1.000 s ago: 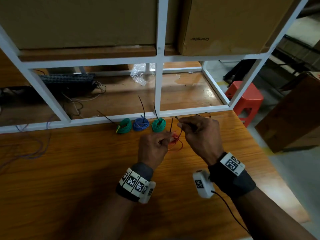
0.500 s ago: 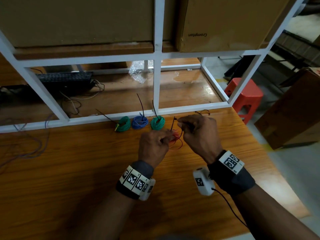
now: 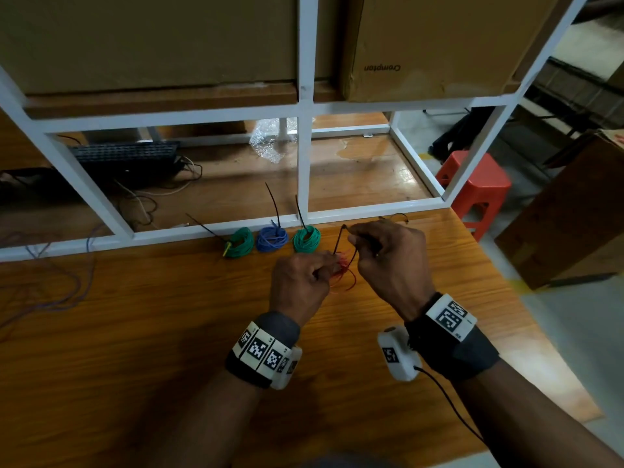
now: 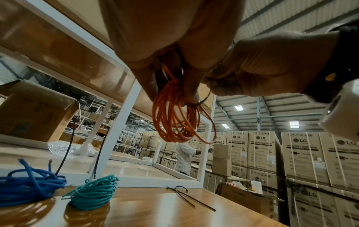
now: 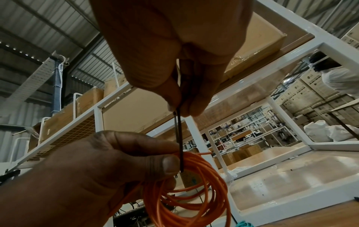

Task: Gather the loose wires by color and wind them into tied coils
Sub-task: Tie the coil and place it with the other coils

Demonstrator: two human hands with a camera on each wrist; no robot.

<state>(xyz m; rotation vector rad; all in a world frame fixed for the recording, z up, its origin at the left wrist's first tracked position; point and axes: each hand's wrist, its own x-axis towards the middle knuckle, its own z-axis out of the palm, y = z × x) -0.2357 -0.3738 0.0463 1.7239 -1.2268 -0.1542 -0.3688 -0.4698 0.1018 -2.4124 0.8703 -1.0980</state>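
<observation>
My left hand (image 3: 315, 273) pinches a loose coil of orange-red wire (image 3: 342, 273) (image 4: 174, 116) (image 5: 194, 193) just above the wooden table (image 3: 135, 332). A black cable tie (image 3: 341, 241) (image 5: 179, 138) loops round the coil, and my right hand (image 3: 363, 239) pinches both its ends above the coil. Against the white frame rail lie three tied coils: a green coil (image 3: 240, 243), a blue coil (image 3: 272, 238) (image 4: 29, 187) and a second green coil (image 3: 306, 239) (image 4: 93, 193), each with a black tie tail sticking up.
A white metal frame (image 3: 304, 163) with cardboard boxes (image 3: 432, 45) on its shelf blocks the far side. Spare black cable ties (image 4: 190, 198) lie on the table at the right. Loose blue wire (image 3: 50, 278) trails at the far left. A red stool (image 3: 479, 187) stands beyond the table's right edge.
Both hands stay at the orange-red coil; the right hand has shifted slightly while working the tie. The head view has drifted a little.
</observation>
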